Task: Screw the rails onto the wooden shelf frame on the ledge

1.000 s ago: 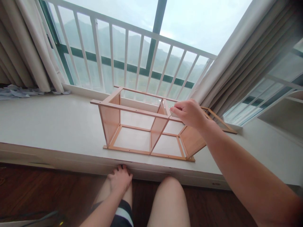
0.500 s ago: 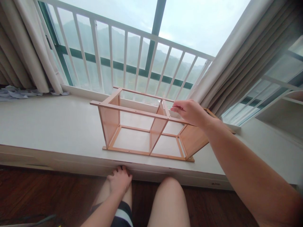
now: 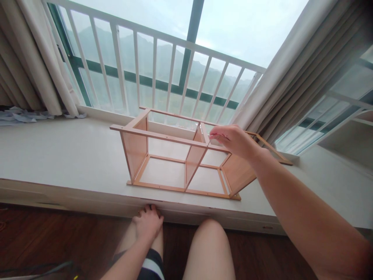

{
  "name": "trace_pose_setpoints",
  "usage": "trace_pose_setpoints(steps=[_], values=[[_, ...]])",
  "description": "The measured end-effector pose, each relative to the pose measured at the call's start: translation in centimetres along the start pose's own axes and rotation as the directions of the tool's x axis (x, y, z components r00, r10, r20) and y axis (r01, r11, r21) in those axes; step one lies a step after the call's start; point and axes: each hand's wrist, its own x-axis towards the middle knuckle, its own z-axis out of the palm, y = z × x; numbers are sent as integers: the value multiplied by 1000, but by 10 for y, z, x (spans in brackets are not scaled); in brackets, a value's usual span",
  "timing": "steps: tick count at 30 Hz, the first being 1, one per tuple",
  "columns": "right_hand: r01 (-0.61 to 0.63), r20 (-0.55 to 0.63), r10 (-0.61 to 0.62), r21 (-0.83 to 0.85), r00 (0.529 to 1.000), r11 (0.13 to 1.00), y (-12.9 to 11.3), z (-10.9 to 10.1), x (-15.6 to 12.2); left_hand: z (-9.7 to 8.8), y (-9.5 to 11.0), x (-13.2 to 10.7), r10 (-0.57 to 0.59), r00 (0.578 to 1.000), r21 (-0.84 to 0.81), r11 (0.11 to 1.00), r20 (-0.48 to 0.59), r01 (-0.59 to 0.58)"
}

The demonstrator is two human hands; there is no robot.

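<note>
A light wooden shelf frame (image 3: 175, 139) lies on its side on the white window ledge, with wood panels at both ends and a middle panel (image 3: 194, 165). My right hand (image 3: 234, 140) is over the near top rail, where the middle panel meets it. Its fingers are pinched around a thin rod-like tool (image 3: 209, 142), mostly hidden, whose tip points down at that joint. My left hand (image 3: 148, 222) rests on my left knee with its fingers laid out, holding nothing.
Another wooden frame piece (image 3: 269, 146) leans behind my right forearm. A white railing (image 3: 136, 58) and window stand behind the ledge (image 3: 67, 151), with curtains (image 3: 32, 58) at both sides. Crumpled pale material (image 3: 26, 114) lies at the far left. Dark cables (image 3: 43, 270) are at lower left.
My right hand has turned and lowered slightly at the joint, and the thin tool now shows beneath its fingers. My left hand stays on the knee.
</note>
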Motion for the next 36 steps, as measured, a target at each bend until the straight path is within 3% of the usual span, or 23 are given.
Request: trace_pose_setpoints(steps=[18,27,36], values=[[-19,25,14,214,1000,977,14,4,3,-11,3,-2,-10,999,15,1000,54,10],[1,38,-5,86,999,996,13,1,5,-2,1,0,-3,1000,-2,1000,11,3],[-72,27,77,-167,997,983,2,-1,7,-5,2,-1,-3,1000,0,1000,9,3]])
